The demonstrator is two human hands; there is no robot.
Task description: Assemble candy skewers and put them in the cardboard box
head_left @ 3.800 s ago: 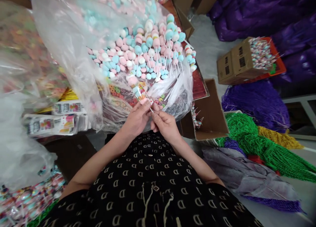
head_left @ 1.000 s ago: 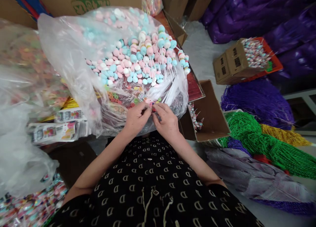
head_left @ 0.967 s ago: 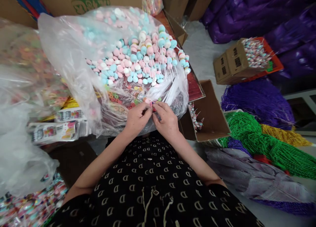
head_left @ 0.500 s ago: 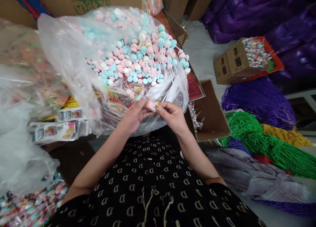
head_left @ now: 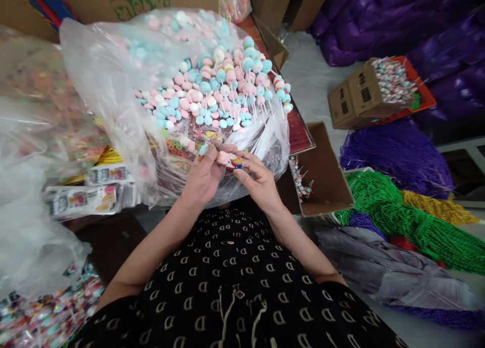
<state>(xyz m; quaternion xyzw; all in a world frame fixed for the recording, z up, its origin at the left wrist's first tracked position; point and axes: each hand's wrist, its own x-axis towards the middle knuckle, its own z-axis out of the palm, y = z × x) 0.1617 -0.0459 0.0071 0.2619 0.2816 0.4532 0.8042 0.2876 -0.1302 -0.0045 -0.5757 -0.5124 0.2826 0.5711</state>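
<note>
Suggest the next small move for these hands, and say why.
Probably the right hand should firm its fingertip pinch on the small multicoloured candy: that piece sits right at the fingertips, barely covered, while the left hand already wraps the pink candy beside it, so it can serve as the steady side.

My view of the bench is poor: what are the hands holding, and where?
A candy skewer: the left hand grips its pink sweet, the right hand its colourful end.
</note>
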